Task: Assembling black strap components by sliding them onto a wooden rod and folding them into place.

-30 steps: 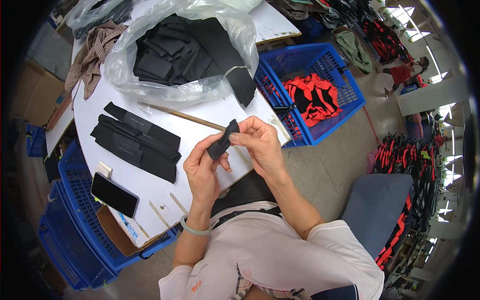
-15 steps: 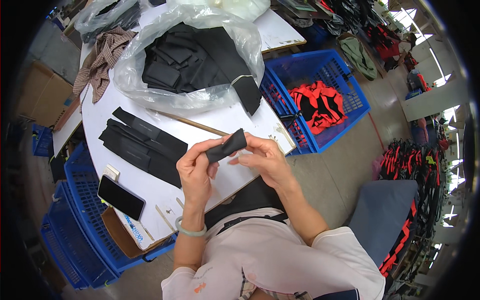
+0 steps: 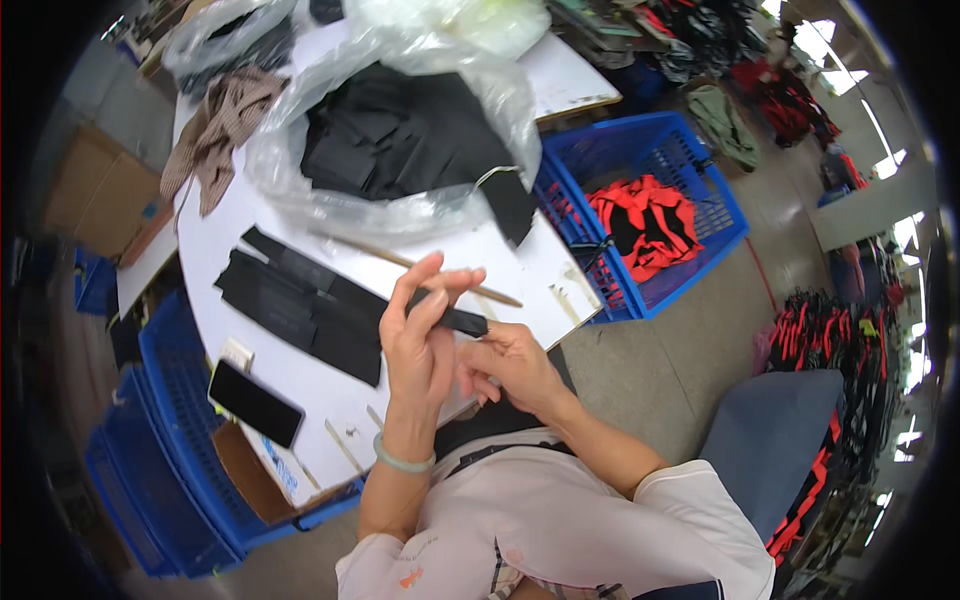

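A small piece of black fabric [image 3: 462, 320], narrow and folded, is held between my hands above the table's near edge. My right hand [image 3: 520, 372] is closed, pinching the fabric's right end between thumb and fingers. Around the other end is my left hand [image 3: 415, 350], thumb against the fabric and fingertips raised beyond it; part of the piece is hidden there. A pale bangle [image 3: 402, 462] circles my left wrist. Left of my hands, flat black fabric pieces [image 3: 300, 305] lie overlapped on the white table [image 3: 215, 300].
Farther back, a clear plastic bag [image 3: 270, 190] holds many black fabric pieces [image 3: 390, 135]. A wooden stick [image 3: 505, 297] lies before it. A phone [image 3: 256, 402] rests near the left edge. Blue crates [image 3: 690, 275] flank the table; the right one contains red-and-black pieces [image 3: 650, 225].
The black fabric has turned from slanting upward right to slanting downward right. My left fingers have lifted and straightened, while my right hand has moved lower and closed around the fabric's end.
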A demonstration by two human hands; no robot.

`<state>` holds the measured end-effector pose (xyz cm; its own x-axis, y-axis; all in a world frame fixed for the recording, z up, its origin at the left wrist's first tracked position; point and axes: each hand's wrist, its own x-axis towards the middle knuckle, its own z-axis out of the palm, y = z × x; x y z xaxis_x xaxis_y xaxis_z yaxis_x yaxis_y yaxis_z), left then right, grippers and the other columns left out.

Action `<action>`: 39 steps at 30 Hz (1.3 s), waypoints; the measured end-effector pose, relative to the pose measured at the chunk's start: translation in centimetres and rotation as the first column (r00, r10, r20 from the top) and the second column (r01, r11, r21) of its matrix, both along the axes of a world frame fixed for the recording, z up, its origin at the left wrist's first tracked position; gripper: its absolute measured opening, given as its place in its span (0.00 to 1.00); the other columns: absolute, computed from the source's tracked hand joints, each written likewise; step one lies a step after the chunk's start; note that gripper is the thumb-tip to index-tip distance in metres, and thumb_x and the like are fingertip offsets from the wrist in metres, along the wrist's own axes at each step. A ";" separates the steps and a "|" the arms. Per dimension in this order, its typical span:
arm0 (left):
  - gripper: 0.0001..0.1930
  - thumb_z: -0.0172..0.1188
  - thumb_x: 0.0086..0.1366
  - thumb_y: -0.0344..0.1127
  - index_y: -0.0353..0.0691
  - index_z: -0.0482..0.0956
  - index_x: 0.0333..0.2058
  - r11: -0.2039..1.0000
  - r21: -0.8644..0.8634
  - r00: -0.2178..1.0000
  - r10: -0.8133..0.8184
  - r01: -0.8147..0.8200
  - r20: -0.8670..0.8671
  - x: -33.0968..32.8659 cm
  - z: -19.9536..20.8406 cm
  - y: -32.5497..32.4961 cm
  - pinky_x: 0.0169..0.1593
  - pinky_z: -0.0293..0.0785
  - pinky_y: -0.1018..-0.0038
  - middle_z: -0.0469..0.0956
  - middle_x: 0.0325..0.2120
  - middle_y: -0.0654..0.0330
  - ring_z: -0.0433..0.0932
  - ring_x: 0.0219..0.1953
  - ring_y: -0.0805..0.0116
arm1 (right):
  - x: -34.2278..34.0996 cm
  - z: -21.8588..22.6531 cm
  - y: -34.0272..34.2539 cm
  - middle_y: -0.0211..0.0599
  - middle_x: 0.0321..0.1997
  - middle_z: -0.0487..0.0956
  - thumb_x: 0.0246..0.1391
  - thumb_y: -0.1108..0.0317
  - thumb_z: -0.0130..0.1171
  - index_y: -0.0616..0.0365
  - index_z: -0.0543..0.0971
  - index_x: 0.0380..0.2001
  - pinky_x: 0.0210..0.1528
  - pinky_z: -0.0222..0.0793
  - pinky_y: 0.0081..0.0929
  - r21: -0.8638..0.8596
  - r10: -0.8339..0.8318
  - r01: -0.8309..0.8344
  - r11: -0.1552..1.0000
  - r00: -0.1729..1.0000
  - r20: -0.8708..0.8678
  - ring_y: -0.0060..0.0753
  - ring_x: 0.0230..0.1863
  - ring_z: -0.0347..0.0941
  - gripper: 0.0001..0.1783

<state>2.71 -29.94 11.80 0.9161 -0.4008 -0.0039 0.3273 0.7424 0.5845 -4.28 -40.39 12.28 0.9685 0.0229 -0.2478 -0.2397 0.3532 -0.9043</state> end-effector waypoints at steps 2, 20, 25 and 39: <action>0.13 0.52 0.57 0.24 0.29 0.67 0.42 0.998 0.065 1.000 -0.012 0.011 0.008 -0.2 -0.7 0.2 0.55 0.62 0.63 0.77 0.36 0.44 0.74 0.47 0.53 | 0.4 -0.9 -0.3 0.38 0.13 0.74 0.59 0.54 0.50 0.65 0.76 0.24 0.11 0.58 0.16 0.262 0.004 0.051 0.964 0.979 -0.206 0.19 0.08 0.61 0.23; 0.20 0.45 0.69 0.43 0.38 0.67 0.20 0.998 0.020 0.996 -0.060 0.062 -0.061 3.1 0.5 1.0 0.56 0.64 0.56 0.76 0.20 0.50 0.79 0.37 0.51 | 5.1 -1.5 -0.8 0.38 0.11 0.72 0.62 0.52 0.43 0.59 0.71 0.25 0.10 0.59 0.20 -0.053 0.434 -0.432 0.900 0.901 0.020 0.22 0.06 0.62 0.21; 0.19 0.47 0.68 0.43 0.41 0.63 0.19 0.991 -0.132 0.997 -0.022 0.012 -0.080 4.0 -1.2 1.4 0.57 0.62 0.55 0.70 0.15 0.56 0.76 0.31 0.58 | 3.7 -0.9 1.0 0.33 0.11 0.70 0.61 0.58 0.49 0.58 0.71 0.21 0.11 0.58 0.15 0.405 0.119 -0.129 0.905 0.992 0.049 0.14 0.05 0.55 0.18; 0.16 0.52 0.66 0.41 0.41 0.63 0.21 0.994 0.071 0.984 0.095 -0.085 -0.152 3.8 -1.7 0.2 0.47 0.73 0.64 0.70 0.15 0.57 0.78 0.28 0.59 | 5.5 -3.2 3.6 0.44 0.18 0.75 0.46 0.72 0.57 0.63 0.78 0.26 0.24 0.69 0.31 -0.444 -0.224 0.596 0.669 0.732 0.644 0.42 0.19 0.73 0.05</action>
